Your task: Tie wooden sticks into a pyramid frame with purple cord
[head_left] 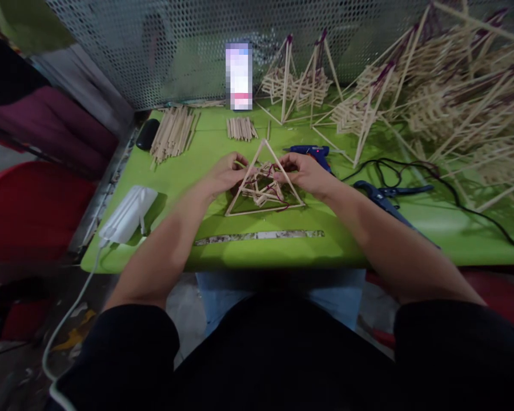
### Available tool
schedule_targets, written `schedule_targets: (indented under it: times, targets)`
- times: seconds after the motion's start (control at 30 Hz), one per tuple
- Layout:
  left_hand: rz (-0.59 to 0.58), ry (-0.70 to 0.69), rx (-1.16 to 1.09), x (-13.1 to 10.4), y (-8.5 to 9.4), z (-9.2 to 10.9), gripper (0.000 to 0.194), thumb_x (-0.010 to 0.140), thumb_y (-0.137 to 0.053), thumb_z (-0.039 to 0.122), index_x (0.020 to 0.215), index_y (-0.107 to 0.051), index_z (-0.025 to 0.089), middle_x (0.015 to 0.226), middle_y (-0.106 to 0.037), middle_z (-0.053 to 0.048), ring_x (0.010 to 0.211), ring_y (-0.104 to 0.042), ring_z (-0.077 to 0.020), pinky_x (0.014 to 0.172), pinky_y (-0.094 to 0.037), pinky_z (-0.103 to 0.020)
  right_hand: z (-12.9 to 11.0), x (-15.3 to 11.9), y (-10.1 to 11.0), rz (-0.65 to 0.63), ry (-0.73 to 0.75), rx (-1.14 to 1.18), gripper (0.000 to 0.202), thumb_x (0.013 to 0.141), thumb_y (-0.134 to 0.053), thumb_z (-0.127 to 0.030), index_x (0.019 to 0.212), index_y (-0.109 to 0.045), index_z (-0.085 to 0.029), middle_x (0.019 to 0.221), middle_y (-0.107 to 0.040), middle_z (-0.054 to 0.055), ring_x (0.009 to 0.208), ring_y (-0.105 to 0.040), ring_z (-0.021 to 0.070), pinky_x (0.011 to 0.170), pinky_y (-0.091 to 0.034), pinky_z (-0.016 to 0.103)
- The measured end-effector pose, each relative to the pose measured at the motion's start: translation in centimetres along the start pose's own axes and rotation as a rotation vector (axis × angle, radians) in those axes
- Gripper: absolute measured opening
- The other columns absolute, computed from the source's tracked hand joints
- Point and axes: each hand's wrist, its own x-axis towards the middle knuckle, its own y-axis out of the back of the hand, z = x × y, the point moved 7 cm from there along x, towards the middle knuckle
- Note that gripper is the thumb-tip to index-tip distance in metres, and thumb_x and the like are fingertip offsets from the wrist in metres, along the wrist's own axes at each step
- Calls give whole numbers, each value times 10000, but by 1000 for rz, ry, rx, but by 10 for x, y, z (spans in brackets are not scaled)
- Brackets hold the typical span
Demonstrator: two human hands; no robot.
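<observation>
A triangular frame of thin wooden sticks, with smaller sticks and dark red thread inside it, is between my hands over the green table. My left hand is closed on the left side of this stick frame, its fingers bent at the stick. On the right side, my right hand pinches the frame near the thread. A blue glue gun lies just behind my right hand. Short sticks are laid out behind the frame.
Finished-looking stick structures crowd the right and back. Longer sticks and a black object lie back left; a white power strip is front left. A phone stands behind. Blue cutters and black cable lie right.
</observation>
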Motion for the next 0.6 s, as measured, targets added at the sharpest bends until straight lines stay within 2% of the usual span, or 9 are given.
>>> schedule_targets:
  times: [0.17, 0.3, 0.43, 0.6]
  targets:
    - [25, 34, -14, -2, -4, 2, 372, 1033, -1038, 346, 1128, -687, 268, 1060, -814, -75, 862, -753, -241, 757, -584, -398, -1, -2, -3, -3, -32, 38, 558, 627, -1273, -436, 945, -848, -263, 948, -856, 31, 892, -755, 228, 845, -688, 398]
    - [10, 21, -11, -2, -3, 2, 360, 1044, -1024, 341, 1137, -685, 267, 1062, -806, -66, 874, -744, -228, 752, -553, -374, 1, -1, -1, -10, -41, 42, 540, 654, -1266, -413, 945, -842, -246, 924, -839, 29, 862, -738, 210, 844, -667, 391]
    - [8, -3, -14, 1, -1, 1, 352, 1034, -1021, 297, 1119, -681, 262, 1015, -790, -46, 834, -724, -209, 731, -504, -358, 3, 2, 1, -62, -9, 19, 575, 660, -1266, -521, 967, -862, -250, 919, -832, 28, 863, -714, 209, 825, -645, 386]
    - [-1, -26, -29, -3, -3, 7, 301, 1057, -979, 236, 1107, -682, 246, 1016, -803, -46, 846, -738, -200, 763, -516, -356, 5, 3, 6, -96, 31, -37, 580, 710, -1224, -638, 999, -888, -265, 963, -853, 52, 888, -716, 236, 815, -633, 408]
